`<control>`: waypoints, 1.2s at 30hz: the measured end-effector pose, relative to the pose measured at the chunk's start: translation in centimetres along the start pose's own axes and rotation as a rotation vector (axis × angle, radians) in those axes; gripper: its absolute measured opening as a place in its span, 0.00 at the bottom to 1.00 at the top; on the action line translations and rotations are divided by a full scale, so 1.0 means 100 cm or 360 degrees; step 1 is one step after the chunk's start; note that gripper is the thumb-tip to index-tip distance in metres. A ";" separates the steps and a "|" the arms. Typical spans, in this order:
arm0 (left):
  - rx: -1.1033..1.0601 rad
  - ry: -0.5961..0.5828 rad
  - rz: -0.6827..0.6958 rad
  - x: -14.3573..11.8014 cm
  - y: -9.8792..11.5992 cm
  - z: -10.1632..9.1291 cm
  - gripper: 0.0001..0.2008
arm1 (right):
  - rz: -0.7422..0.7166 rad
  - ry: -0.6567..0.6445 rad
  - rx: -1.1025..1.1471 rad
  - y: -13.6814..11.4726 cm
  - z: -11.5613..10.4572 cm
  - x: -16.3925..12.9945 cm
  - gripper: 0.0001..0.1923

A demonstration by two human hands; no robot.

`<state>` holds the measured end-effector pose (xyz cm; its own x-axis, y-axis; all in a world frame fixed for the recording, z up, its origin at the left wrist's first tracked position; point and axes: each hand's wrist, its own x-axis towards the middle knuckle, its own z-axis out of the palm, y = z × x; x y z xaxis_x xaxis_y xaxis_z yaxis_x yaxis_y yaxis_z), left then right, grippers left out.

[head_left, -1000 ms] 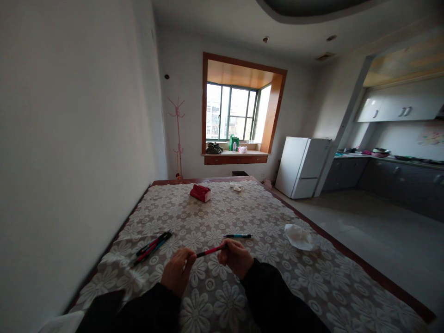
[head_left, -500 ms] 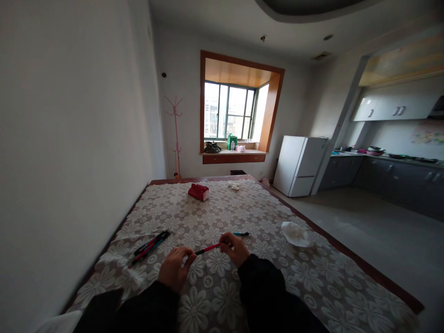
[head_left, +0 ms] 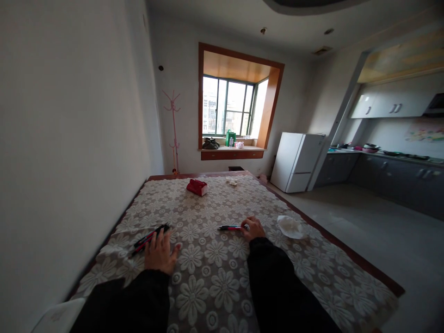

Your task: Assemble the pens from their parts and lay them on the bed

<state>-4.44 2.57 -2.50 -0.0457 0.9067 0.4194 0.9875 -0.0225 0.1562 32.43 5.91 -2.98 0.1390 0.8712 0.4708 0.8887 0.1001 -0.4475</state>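
My left hand [head_left: 161, 255] is over a small group of pens [head_left: 145, 239] on the left of the floral tablecloth [head_left: 194, 289]. Its fingers are stretched and apart, partly covering the pens, and I see nothing gripped in it. My right hand [head_left: 253, 228] is right of centre, with thumb and fingertips closed on the end of a red and black pen [head_left: 231, 229]. That pen lies at cloth level, alongside a blue pen mostly hidden by it and the fingers.
Farther back are a red tissue pack [head_left: 197, 187] and small white scraps [head_left: 231, 181]. Crumpled white tissue [head_left: 290, 226] lies right of my right hand. The table meets a wall [head_left: 86, 138] on the left; its wooden edge [head_left: 347, 252] runs along the right.
My left hand has let go of the red and black pen and moved left to the group of pens. My right hand has carried that pen right and forward, beside the blue pen.
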 end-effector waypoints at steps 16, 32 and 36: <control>0.0069 0.0001 0.0018 0.000 -0.001 -0.007 0.25 | -0.0055 -0.0086 -0.0021 -0.004 0.003 -0.001 0.06; 0.0090 -0.0037 -0.0018 -0.001 -0.001 -0.006 0.27 | -0.0015 -0.0138 -0.0189 -0.006 0.000 -0.002 0.07; 0.0103 -0.0063 -0.0021 0.000 -0.001 -0.006 0.26 | -0.0017 -0.0141 -0.0176 -0.004 0.002 -0.001 0.11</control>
<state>-4.60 2.27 -1.96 -0.0540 0.9227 0.3816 0.9946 0.0157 0.1027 32.00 5.82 -2.99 0.0945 0.9100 0.4038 0.9333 0.0601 -0.3540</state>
